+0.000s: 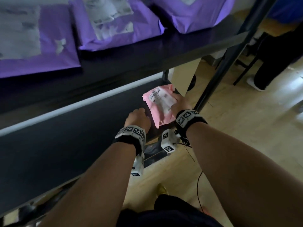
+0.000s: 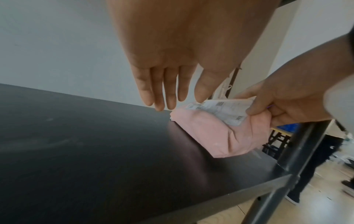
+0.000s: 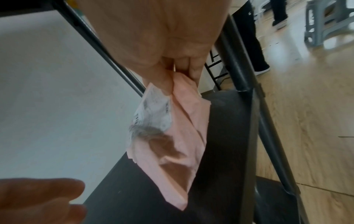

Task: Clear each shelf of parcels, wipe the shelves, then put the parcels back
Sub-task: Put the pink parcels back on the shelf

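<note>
The right hand [image 1: 180, 104] pinches the pink parcel [image 1: 161, 105] at the right end of the dark lower shelf [image 1: 65, 145], the left hand [image 1: 137, 117] flat-fingered beside it; probably being set back, release comes next.

Left hand [image 2: 162, 63] flat, fingers straight; right hand [image 2: 291, 104] pinched closed, both forearms outstretched.

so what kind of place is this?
Probably a parcel depot or mailroom: a dark metal rack holds purple mailers with shipping labels, and the right hand grips a pink labelled parcel on the lower shelf.
</note>
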The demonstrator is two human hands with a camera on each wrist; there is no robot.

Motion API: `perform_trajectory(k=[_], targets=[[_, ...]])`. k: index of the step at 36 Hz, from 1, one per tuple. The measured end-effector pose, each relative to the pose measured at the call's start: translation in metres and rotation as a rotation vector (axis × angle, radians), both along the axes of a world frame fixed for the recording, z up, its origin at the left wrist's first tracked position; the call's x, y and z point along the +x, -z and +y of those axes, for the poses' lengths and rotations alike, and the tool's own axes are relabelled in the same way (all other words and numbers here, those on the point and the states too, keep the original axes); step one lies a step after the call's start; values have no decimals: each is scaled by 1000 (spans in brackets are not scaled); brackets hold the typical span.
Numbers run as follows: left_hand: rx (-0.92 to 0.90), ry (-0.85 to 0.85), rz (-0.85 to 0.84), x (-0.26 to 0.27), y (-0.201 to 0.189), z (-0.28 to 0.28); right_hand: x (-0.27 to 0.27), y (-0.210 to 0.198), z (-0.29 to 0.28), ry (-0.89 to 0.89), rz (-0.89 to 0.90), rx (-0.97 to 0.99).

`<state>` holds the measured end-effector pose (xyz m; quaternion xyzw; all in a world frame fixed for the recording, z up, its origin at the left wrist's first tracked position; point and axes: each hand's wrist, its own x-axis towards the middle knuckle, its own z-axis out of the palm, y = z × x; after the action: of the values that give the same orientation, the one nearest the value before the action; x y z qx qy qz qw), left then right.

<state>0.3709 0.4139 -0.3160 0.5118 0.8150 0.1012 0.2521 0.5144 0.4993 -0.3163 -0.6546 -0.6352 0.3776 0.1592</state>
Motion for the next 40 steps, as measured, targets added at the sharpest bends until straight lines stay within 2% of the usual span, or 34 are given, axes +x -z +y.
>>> perform_trajectory(k=[7,11,14,19,27,40], targets=[[-48,-75,27,14,6,21,8,5,37,-180,-155,61],[-85,-101,50,14,8,16,2,12,36,-109,-324,76],[-89,-128,60,12,7,8,-4,18,32,-165,-455,184],[-88,-180,65,1,2,-19,-28,20,12,-321,-473,396],[-67,-320,76,-43,-8,-105,-91,9,-64,-555,-356,436],[-48,-605,145,-134,-9,-340,-199,12,-280,-877,-280,442]])
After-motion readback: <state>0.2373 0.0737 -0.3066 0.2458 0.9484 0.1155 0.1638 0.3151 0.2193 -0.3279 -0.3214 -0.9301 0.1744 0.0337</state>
